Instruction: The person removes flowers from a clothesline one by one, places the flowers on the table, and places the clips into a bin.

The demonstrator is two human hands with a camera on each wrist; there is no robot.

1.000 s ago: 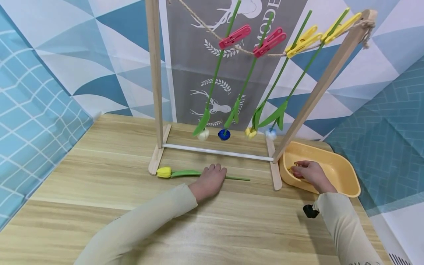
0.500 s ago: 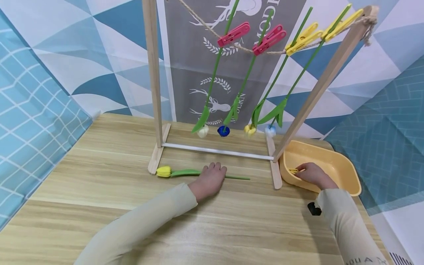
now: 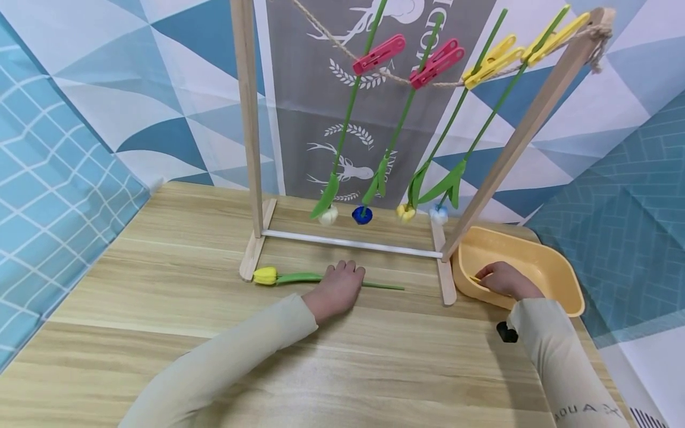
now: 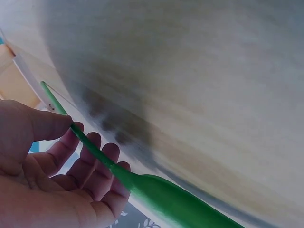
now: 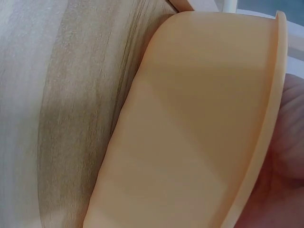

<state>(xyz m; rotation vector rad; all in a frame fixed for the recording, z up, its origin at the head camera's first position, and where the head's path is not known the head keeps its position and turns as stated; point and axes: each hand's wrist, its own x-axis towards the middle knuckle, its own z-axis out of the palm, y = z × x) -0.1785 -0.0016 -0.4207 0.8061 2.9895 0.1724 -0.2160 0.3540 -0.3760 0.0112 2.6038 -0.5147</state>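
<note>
In the head view, a yellow artificial tulip (image 3: 265,276) lies across the table in front of a wooden rack. My left hand (image 3: 338,290) is over the middle of its stem. The left wrist view shows the thumb and index finger of that hand (image 4: 61,166) pinching the green stem (image 4: 92,148), other fingers curled along it. My right hand (image 3: 505,279) is inside the orange-yellow basin (image 3: 567,291) at its left end. A bit of a yellow clothespin (image 3: 474,279) shows at its fingertips. In the right wrist view the basin wall (image 5: 199,104) hides those fingers.
Several tulips hang head down from a rope (image 3: 332,41), held by red clothespins (image 3: 380,54) and yellow clothespins (image 3: 492,62). The wooden rack has a right post (image 3: 527,131) beside the basin and a white crossbar (image 3: 348,243) low behind the tulip.
My right hand has shifted slightly inside the basin, and less of the yellow clothespin shows at its fingers. The left hand stays on the tulip stem, almost still.
</note>
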